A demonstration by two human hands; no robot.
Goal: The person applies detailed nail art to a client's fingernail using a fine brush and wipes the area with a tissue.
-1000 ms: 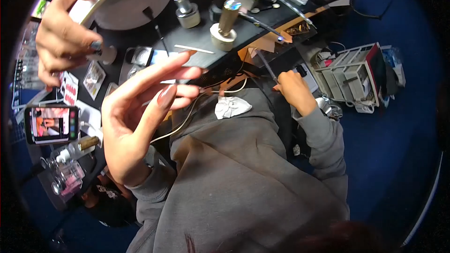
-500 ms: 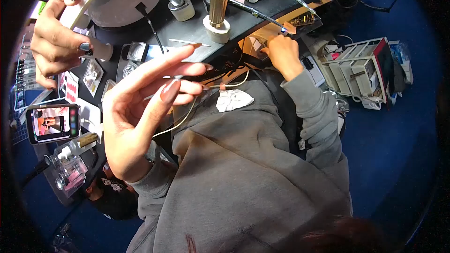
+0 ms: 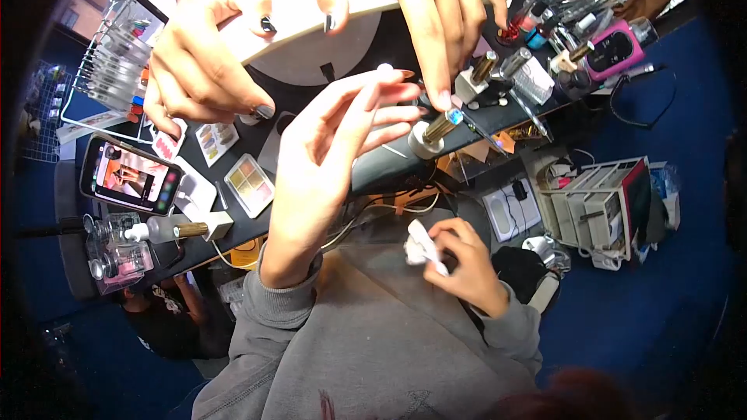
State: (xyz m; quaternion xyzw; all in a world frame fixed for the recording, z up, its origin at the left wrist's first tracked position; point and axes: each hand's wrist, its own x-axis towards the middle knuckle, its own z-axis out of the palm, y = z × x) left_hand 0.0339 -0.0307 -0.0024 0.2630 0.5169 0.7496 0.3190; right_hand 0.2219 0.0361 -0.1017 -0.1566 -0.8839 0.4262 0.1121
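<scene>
My left hand (image 3: 315, 163) is raised at the table edge, fingers stretched out and a little apart, with nothing visible gripped in it. Below the table edge, over my lap, my right hand (image 3: 465, 264) pinches a crumpled white tissue (image 3: 420, 244). Close to my left fingertips stands a nail polish bottle (image 3: 429, 138) with a gold cap and pale base. Another person's hand (image 3: 436, 15) reaches down with a fingertip by that cap. That person's other hand (image 3: 206, 54) is left of a pale, round-edged lamp (image 3: 311, 47).
A phone (image 3: 130, 175) stands at the left, near a palette (image 3: 250, 185) and clear bottles. More polish bottles and a pink device (image 3: 620, 54) are at the back right. A drawer unit (image 3: 595, 210) stands on the blue floor at right.
My right hand has come back from under the table edge and picked up the white tissue from my lap. The view has shifted, and the other person's right-side hand has come further into view.
</scene>
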